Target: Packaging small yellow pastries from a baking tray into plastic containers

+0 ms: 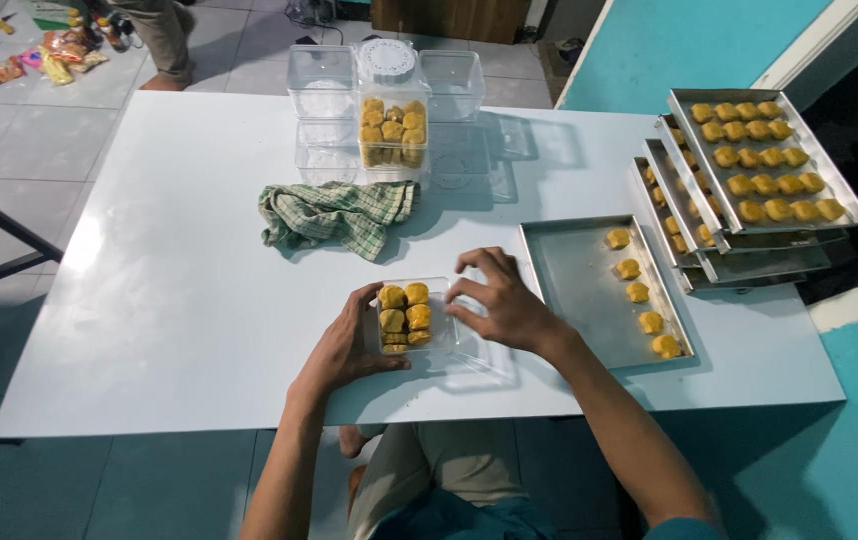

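Observation:
A small clear plastic box [441,330] rests on the white table [169,300] right in front of me, half filled with yellow cookies [405,312] on its left side. My left hand [347,345] grips the box's left wall. My right hand [497,297] hovers over the box's right side, fingertips curled at its rim; I cannot tell whether a cookie is between them. Just right of it lies a metal tray [574,285] with a row of several cookies along its right edge.
A green checked cloth [334,215] lies behind the box. Clear containers stand at the far edge, one full box [392,128] with a white lid. Stacked trays of cookies [759,160] sit at the far right. A person's legs stand beyond the table.

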